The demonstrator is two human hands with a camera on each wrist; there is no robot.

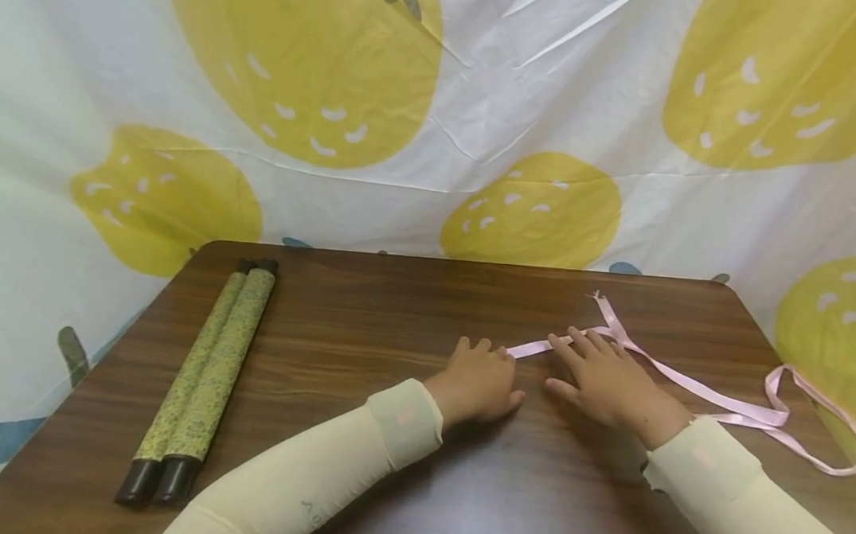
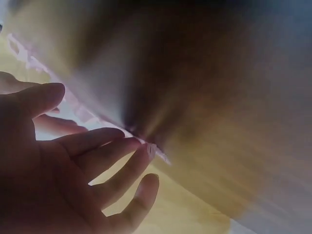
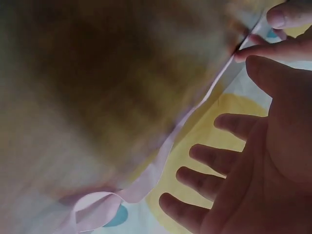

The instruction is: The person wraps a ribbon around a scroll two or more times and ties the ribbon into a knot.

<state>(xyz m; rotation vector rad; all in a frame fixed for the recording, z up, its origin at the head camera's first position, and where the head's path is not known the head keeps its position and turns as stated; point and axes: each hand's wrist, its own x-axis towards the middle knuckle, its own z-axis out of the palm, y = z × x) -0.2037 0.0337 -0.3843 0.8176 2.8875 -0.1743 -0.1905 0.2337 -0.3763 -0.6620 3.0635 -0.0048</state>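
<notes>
A thin pink ribbon point(image 1: 702, 386) lies across the wooden table, its near stretch running flat to the left and the rest trailing to the right. At its left stretch, the fingertips of my left hand point(image 1: 475, 380) press the ribbon to the table, with the fingers loosely extended; the left wrist view shows this contact as well. My right hand point(image 1: 605, 384) hovers or rests beside the ribbon, fingers straight and spread. In the right wrist view the ribbon point(image 3: 161, 156) passes beyond those fingertips, with no finger curled round it.
On the table's left side lies a double-rolled scroll point(image 1: 211, 369) in green-yellow patterned covering with dark end knobs. Behind the wooden table point(image 1: 369, 296) hangs a white cloth point(image 1: 373, 209) with yellow lemon prints. A ribbon loop point(image 1: 841, 404) reaches over the right edge.
</notes>
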